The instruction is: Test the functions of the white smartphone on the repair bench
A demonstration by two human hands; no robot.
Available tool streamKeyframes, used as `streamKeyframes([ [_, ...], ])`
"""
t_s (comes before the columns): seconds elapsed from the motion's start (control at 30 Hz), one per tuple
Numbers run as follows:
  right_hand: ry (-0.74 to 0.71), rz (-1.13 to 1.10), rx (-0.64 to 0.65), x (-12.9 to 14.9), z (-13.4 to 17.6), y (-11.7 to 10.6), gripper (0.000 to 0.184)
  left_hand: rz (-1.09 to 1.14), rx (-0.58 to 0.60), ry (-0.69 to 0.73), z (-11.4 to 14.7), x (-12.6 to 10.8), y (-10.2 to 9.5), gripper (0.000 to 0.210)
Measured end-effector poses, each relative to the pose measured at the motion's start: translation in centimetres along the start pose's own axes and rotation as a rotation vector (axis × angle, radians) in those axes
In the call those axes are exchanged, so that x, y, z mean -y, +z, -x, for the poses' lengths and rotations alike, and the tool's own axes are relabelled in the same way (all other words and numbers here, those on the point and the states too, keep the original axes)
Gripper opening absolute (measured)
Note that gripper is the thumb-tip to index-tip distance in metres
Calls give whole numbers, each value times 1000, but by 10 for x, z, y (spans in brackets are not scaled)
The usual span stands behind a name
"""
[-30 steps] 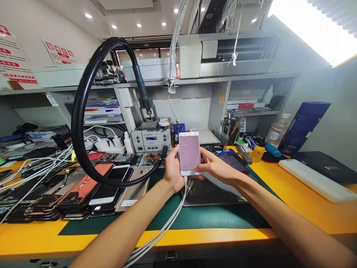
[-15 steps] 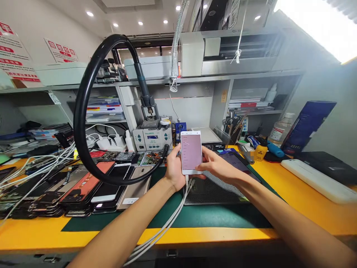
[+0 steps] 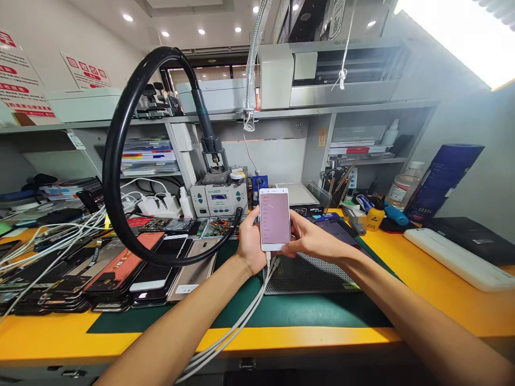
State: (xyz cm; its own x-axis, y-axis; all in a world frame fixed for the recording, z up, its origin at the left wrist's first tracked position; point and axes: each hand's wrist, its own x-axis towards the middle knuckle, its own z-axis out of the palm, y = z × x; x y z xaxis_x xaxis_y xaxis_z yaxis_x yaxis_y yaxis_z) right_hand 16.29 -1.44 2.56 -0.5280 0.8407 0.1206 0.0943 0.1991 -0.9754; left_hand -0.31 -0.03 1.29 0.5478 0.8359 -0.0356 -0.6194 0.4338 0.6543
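A white smartphone [image 3: 275, 220] is held upright above the bench, its screen lit with a pinkish list of text lines. My left hand [image 3: 251, 242] grips its left side, thumb along the edge. My right hand [image 3: 308, 236] holds the right side, with the thumb at the lower right corner and the other fingers behind, partly hidden. A white charging cable [image 3: 269, 260] is plugged into the phone's bottom edge and runs down with other white cables over the bench edge. Beneath the hands lies a black perforated panel [image 3: 322, 273] on the green mat [image 3: 298, 311].
A soldering station [image 3: 219, 198] with a thick black hose [image 3: 109, 161] looping forward stands behind. Stacked phones and phone parts [image 3: 120, 268] crowd the left. On the right are a yellow bottle [image 3: 375, 217], a clear bottle [image 3: 404, 185] and a long white case [image 3: 454, 257].
My right thumb has shifted slightly down to the phone's lower corner. The list on the screen looks different. Both hands still hold the phone; the view has shifted a little.
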Motion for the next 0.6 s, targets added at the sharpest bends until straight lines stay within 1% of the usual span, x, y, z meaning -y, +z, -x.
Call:
streamKeyframes([
  [0.13,-17,-12,-2,-1,0,0,68,3,0,-2,0,0,-1,61],
  [0.23,-4,-25,-6,0,-1,1,69,12,0,1,0,0,0,60],
  [0.37,-2,-9,-6,-2,-2,0,72,17,-28,0,1,0,2,60],
  [0.47,-11,11,-13,-5,-2,0,69,18,-34,7,1,0,2,61],
  [0.6,-22,26,-33,-5,-1,1,61,9,5,12,0,1,0,61],
])
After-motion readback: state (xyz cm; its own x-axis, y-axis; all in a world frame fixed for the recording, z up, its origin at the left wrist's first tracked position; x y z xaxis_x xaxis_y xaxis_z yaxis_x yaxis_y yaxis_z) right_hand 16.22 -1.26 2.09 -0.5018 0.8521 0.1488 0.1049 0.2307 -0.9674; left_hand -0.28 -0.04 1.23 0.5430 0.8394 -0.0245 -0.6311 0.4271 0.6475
